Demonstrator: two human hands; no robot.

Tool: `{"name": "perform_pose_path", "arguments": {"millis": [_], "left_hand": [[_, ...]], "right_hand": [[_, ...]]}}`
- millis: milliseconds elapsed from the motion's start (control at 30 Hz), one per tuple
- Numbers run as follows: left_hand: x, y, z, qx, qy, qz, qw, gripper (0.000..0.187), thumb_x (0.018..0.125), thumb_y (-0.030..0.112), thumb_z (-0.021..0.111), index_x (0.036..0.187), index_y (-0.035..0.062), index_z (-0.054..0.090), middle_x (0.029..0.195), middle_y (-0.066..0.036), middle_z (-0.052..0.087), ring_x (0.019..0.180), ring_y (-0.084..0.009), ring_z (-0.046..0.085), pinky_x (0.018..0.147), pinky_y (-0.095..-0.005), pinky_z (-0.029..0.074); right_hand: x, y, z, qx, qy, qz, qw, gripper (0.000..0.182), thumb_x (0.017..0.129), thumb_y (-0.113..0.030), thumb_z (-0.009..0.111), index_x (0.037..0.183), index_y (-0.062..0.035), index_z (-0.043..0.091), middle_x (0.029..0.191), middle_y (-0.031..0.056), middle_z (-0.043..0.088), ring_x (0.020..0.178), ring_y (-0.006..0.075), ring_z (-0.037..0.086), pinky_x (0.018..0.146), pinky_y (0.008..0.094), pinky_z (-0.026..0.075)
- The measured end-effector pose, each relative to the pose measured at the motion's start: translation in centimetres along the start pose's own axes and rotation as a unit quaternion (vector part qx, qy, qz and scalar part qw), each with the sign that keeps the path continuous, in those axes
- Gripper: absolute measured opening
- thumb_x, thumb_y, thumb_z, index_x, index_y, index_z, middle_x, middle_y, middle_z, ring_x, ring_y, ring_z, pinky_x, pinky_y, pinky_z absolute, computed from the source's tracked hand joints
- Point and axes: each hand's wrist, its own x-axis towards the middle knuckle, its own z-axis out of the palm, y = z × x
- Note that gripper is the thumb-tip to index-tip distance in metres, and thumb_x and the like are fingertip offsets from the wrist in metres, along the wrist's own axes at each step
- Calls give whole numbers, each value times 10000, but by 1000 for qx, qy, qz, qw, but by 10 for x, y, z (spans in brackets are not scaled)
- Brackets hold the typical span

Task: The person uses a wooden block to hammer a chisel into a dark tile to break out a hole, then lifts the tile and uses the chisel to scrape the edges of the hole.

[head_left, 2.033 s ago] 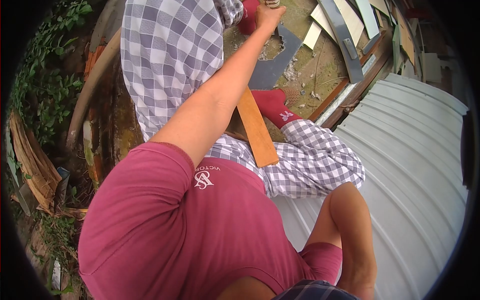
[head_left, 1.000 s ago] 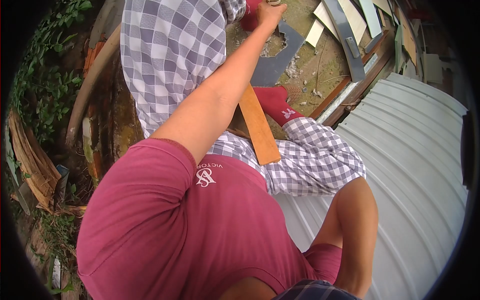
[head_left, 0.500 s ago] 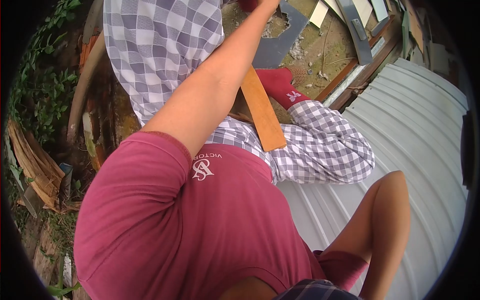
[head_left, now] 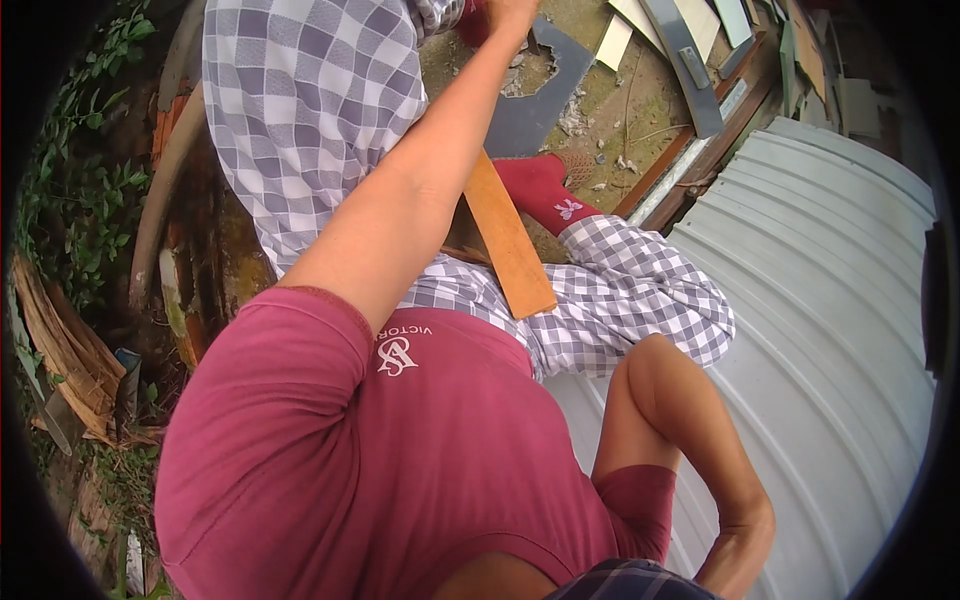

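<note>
My left arm stretches across my checkered trousers to the top edge, where my left hand (head_left: 510, 14) is partly cut off by the frame. Its fingers do not show clearly. Just below it is a narrow dark piece (head_left: 533, 42), beside a dark grey sheet (head_left: 535, 115) with a jagged hole. Past the bent elbow, my right forearm points back to the bottom edge, where only the start of my right hand (head_left: 735, 560) shows; its fingers lie outside the view. An orange-brown wooden strip (head_left: 510, 245) rests with its near end on my trousers.
A ribbed metal sheet (head_left: 820, 300) spans the right side. My red-socked foot (head_left: 540, 190) lies on the dirt near pale and grey strips (head_left: 685, 65) and a long rail (head_left: 680, 180). Split wood (head_left: 75, 345), a curved pole (head_left: 155, 210) and leafy plants (head_left: 85, 190) line the left.
My left hand has shifted slightly left and down in view. My right elbow has swung left, and more of the right forearm and wrist shows. The whole scene has drifted slightly.
</note>
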Motion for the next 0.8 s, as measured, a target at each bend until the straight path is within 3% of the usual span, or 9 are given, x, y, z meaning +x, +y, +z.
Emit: {"name": "perform_pose_path", "arguments": {"millis": [167, 200, 300, 600, 667, 700, 733, 767, 800], "left_hand": [[-2, -2, -3, -11, -20, 15, 1000, 433, 677, 345, 723, 954, 15, 675, 895, -180, 684, 847, -305, 656, 755, -402, 485], [-16, 15, -7, -7, 13, -3, 1000, 434, 630, 335, 723, 905, 4, 661, 890, -220, 673, 904, -349, 652, 800, -418, 510], [-18, 20, -15, -27, -27, -22, 999, 434, 635, 336, 724, 906, 2, 660, 897, -221, 672, 905, -351, 651, 805, -415, 508], [-26, 28, -21, -23, -22, -35, 999, 416, 648, 327, 727, 901, 3, 660, 889, -208, 677, 905, -333, 654, 799, -403, 497], [-23, 21, -16, -15, 4, -5, 1000, 351, 662, 316, 733, 822, 12, 656, 752, -112, 673, 703, -215, 644, 667, -356, 483], [-22, 20, -16, -16, 6, -1, 1000, 329, 673, 304, 728, 808, 12, 656, 750, -110, 672, 703, -211, 642, 667, -354, 479], [-24, 23, -17, -26, 2, -5, 1000, 310, 683, 293, 723, 800, 13, 658, 747, -108, 671, 703, -204, 640, 660, -349, 477], [-20, 16, -14, -15, -2, -3, 1000, 314, 688, 293, 721, 808, 10, 657, 745, -107, 669, 696, -191, 634, 652, -345, 476], [-22, 18, -15, -19, 4, 2, 1000, 308, 693, 285, 723, 816, 10, 657, 742, -97, 666, 685, -180, 626, 645, -341, 474]], "right_hand": [[13, -2, -13, -12, -26, -17, 999, 401, 986, -323, 413, 1110, 1, 614, 865, 103, 679, 791, 211, 642, 744, 329, 494], [16, -2, -14, -13, -29, -19, 999, 402, 986, -324, 413, 1111, 1, 614, 866, 103, 679, 791, 212, 642, 745, 330, 495], [20, -1, -15, -15, -40, -28, 999, 404, 987, -325, 412, 1114, 1, 613, 867, 104, 680, 792, 213, 644, 747, 332, 496], [60, -1, -26, -29, -67, -49, 996, 410, 989, -329, 409, 1122, 1, 610, 870, 105, 683, 794, 218, 647, 752, 337, 498], [48, -7, -29, -50, -80, -57, 994, 411, 990, -330, 408, 1124, 1, 610, 871, 106, 684, 794, 219, 648, 754, 338, 498], [26, 30, -45, -38, 34, 0, 999, 443, 956, -392, 470, 1104, -4, 627, 833, 131, 683, 737, 231, 648, 761, 325, 489], [11, 50, -58, -18, 171, 203, 964, 441, 964, -365, 464, 1159, 12, 585, 884, 146, 676, 799, 228, 642, 797, 329, 480], [-12, 96, -63, -80, 305, 313, 896, 476, 955, -375, 471, 1220, 17, 524, 1030, 176, 632, 943, 233, 607, 865, 335, 453], [-37, 157, -65, -136, 433, 407, 793, 527, 947, -385, 479, 1281, 22, 464, 1175, 206, 587, 1086, 239, 572, 933, 340, 427]]}}
